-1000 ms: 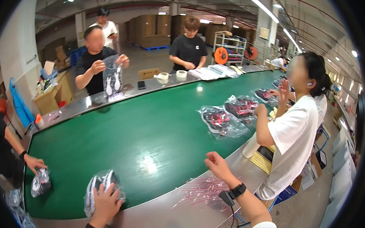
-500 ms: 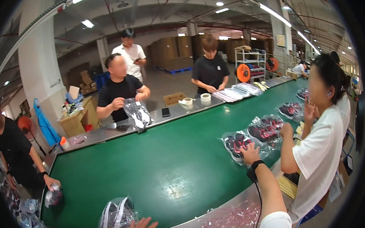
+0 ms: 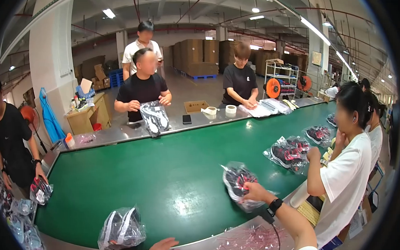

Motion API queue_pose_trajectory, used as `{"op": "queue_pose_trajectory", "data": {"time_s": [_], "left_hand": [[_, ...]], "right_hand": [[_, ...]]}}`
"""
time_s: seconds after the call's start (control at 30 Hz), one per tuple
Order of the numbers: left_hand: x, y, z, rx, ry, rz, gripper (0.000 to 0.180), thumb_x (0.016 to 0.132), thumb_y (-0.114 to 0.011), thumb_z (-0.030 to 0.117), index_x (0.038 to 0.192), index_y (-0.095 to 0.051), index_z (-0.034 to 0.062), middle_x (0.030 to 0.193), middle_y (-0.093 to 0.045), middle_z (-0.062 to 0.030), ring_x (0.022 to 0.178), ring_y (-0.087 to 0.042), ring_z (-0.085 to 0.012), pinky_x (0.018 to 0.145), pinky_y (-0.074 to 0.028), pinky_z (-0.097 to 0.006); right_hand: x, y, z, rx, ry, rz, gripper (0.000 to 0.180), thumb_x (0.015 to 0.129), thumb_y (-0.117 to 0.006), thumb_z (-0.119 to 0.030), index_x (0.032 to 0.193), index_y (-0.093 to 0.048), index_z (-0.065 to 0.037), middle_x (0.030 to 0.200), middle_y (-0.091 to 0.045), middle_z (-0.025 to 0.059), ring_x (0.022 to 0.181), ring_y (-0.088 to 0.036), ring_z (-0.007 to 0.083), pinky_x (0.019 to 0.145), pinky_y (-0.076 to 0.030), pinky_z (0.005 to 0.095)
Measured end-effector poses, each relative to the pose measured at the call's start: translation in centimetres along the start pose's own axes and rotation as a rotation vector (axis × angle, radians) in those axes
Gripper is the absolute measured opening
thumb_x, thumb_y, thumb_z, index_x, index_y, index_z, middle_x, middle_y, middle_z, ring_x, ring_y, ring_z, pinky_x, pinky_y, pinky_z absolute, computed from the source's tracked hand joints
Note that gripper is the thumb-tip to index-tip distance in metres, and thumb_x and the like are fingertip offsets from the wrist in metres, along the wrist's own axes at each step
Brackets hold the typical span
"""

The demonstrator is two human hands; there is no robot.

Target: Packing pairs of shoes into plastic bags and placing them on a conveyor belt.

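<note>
My right hand (image 3: 255, 193), with a black band on the wrist, grips a clear plastic bag of black and red sneakers (image 3: 238, 178) on the green conveyor belt (image 3: 162, 177). The fingers press into the near right side of that bag. At the lower edge, part of my left hand (image 3: 164, 248) shows over the metal rim, fingers stretched out and holding nothing. Left of it lies another bag of dark shoes with white stripes (image 3: 122, 229), apart from the hand.
More bagged sneakers (image 3: 289, 153) lie along the right side, beside a person in white (image 3: 348, 162). Across the belt, a person in black (image 3: 143, 91) handles a bagged pair (image 3: 154, 118). Tape rolls (image 3: 230, 109) and a phone (image 3: 187, 119) rest on the far ledge. Red strands (image 3: 253, 241) litter the near ledge.
My right hand has drawn the bagged sneakers left and nearer, away from the other bags. At far left, a co-worker's hand has moved a bag toward the belt's left edge.
</note>
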State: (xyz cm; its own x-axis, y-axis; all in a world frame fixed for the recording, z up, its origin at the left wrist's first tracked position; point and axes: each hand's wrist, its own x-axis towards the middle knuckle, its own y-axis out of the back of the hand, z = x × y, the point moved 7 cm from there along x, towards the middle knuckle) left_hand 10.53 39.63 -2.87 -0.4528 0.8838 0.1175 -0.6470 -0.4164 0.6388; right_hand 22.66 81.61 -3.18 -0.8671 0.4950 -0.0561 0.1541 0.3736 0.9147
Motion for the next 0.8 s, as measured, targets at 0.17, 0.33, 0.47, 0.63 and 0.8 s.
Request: {"op": "queue_pose_trajectory", "data": {"time_s": [0.17, 0.33, 0.47, 0.63, 0.8], "left_hand": [[3.5, -1.1, -1.3, -0.667, 0.295, 0.065, 0.066, 0.085, -0.066, 0.034, 0.138, -0.037, 0.0065, 0.138, -0.04, -0.0186, 0.125, -0.043, -0.0326, 0.094, -0.042, -0.049], [6.1, -2.8, -3.6, -1.386, 0.465, 0.087, 0.087, 0.085, -0.068, 0.022, 0.148, -0.009, 0.0073, 0.133, -0.042, -0.0154, 0.112, -0.053, -0.029, 0.084, -0.05, -0.041], [4.0, -3.2, -6.6, -1.261, 0.488, 0.127, 0.085, 0.084, -0.069, 0.018, 0.147, -0.013, 0.0082, 0.128, -0.046, -0.0165, 0.096, -0.061, -0.0281, 0.075, -0.055, -0.039], [1.2, -2.1, -6.7, -1.057, 0.494, 0.192, 0.103, 0.072, -0.076, 0.005, 0.148, -0.006, 0.0063, 0.139, -0.035, -0.0201, 0.095, -0.061, -0.0214, 0.066, -0.055, -0.031], [0.8, -1.8, -4.5, -0.921, 0.499, 0.25, 0.101, 0.072, -0.074, 0.003, 0.148, -0.008, 0.0062, 0.142, -0.033, -0.0193, 0.088, -0.062, -0.0195, 0.061, -0.054, -0.029]], "right_hand": [[-3.8, -4.3, -12.5, 1.662, -0.014, -0.155, 0.029, 0.086, -0.065, -0.018, 0.112, -0.056, -0.01, 0.107, -0.064, 0.0014, 0.097, -0.063, 0.0191, 0.088, -0.05, 0.0412], [-5.9, -15.7, -15.1, 1.844, -0.425, -0.438, 0.031, 0.092, -0.057, -0.015, 0.122, -0.052, -0.011, 0.112, -0.059, 0.0044, 0.103, -0.06, 0.0214, 0.094, -0.048, 0.0472], [-8.0, -15.6, -14.8, 1.79, -0.287, -0.412, 0.045, 0.091, -0.057, -0.017, 0.132, -0.041, -0.01, 0.119, -0.055, 0.0098, 0.106, -0.058, 0.0253, 0.092, -0.049, 0.049], [-9.2, -12.2, -13.5, 1.76, -0.358, -0.268, 0.078, 0.086, -0.061, -0.019, 0.146, -0.012, -0.009, 0.117, -0.051, 0.0182, 0.109, -0.057, 0.0315, 0.087, -0.052, 0.0483], [-9.8, -10.5, -18.3, 1.13, -0.151, -0.235, 0.093, 0.082, -0.069, -0.023, 0.148, -0.005, -0.006, 0.122, -0.054, 0.0186, 0.101, -0.06, 0.0241, 0.072, -0.054, 0.034]]}}
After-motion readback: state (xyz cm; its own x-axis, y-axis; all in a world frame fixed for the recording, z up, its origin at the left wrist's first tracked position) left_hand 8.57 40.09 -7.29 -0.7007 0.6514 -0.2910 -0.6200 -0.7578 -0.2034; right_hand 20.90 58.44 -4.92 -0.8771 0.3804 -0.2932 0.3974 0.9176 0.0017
